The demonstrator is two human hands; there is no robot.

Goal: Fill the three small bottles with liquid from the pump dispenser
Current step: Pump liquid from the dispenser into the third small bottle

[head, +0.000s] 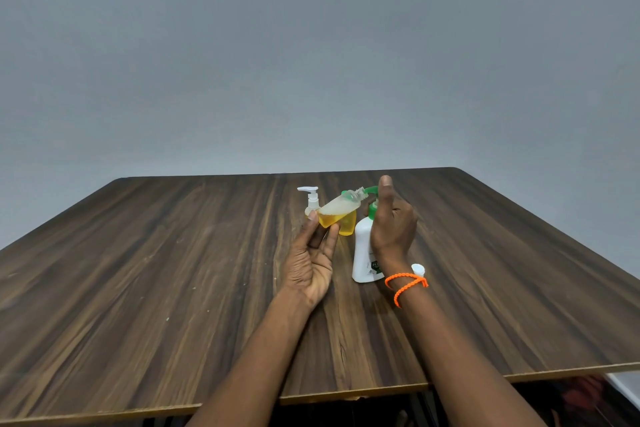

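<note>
Head view has me mid-fill: left hand [313, 263] fingers pinching a tilted small bottle [337, 210] at the green nozzle of the pump dispenser [363, 250] standing on the bench [173, 270], right hand [393, 218] fingers straight over the pump, so I reckon pressing comes next.

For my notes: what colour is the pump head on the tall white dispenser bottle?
Green; the head view shows the green pump head beside the right hand.

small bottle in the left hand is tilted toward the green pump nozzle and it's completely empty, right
Not empty. In the head view the small bottle, held tilted in the left hand with its open neck toward the green pump nozzle, already holds yellow liquid in its lower part.
</note>
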